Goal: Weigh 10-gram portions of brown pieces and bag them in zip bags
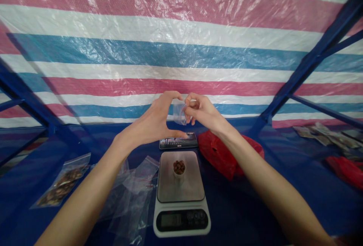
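A small clear plastic bag (178,112) hangs in the air above the scale, pinched between the fingers of my right hand (198,108). My left hand (160,117) is open beside the bag, thumb and fingers spread wide apart around its left side. Below them stands a digital kitchen scale (181,196) with a steel plate. On the plate sits a small white cup (179,174) filled with brown pellet-like pieces (179,167). The scale's display is lit, but its digits are hard to read.
Several empty clear bags (133,193) lie left of the scale, near a filled zip bag (64,183). Behind the scale is a dark phone-like device (178,142); a red plastic bag (218,153) lies to its right. Blue metal frame bars (309,68) flank the shelf, before a striped tarp (181,56).
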`<state>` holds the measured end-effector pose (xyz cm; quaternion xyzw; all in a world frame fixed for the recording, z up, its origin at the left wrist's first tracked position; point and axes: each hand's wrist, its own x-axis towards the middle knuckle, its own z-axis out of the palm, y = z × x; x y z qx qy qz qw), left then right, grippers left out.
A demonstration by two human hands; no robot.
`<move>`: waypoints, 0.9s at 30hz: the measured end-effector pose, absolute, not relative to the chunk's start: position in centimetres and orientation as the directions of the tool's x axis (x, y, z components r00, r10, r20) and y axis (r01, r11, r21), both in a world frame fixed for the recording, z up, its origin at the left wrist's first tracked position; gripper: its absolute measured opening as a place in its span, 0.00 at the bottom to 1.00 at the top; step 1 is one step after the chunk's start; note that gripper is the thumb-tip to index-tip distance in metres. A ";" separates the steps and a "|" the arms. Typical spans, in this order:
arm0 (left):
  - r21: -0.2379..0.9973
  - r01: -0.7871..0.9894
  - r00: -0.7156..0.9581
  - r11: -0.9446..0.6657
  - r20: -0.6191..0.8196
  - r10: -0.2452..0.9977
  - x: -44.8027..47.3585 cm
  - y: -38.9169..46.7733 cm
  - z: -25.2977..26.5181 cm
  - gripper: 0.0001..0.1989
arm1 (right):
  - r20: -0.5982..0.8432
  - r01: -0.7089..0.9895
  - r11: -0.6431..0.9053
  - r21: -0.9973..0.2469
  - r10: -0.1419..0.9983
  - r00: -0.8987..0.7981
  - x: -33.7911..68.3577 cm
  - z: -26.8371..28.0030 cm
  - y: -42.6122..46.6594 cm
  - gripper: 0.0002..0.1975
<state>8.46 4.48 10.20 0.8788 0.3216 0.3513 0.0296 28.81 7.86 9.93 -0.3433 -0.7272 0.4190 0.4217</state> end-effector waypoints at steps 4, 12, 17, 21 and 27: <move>0.164 0.594 0.575 -0.788 0.598 0.558 8.9 5.2 9.0 0.38 | 0.366 0.097 0.445 -0.890 0.826 -0.428 28.7 10.0 7.8 0.07; 0.186 0.675 0.452 -0.714 0.661 0.599 8.3 6.3 9.0 0.15 | 0.637 0.255 0.683 -0.685 0.730 -0.245 28.1 10.0 7.3 0.07; 0.388 0.607 0.352 -0.693 0.651 0.672 7.7 6.6 8.9 0.15 | 0.793 0.337 0.868 -0.364 0.479 -0.376 28.0 10.8 5.5 0.08; 0.417 0.553 0.389 -0.721 0.636 0.666 7.8 6.5 9.0 0.13 | 0.788 0.329 0.932 -0.155 0.317 -0.527 28.0 10.7 5.3 0.13; 0.409 0.542 0.420 -0.734 0.625 0.658 7.8 6.1 9.5 0.11 | 0.777 0.295 0.945 -0.139 0.289 -0.559 28.2 10.4 5.5 0.15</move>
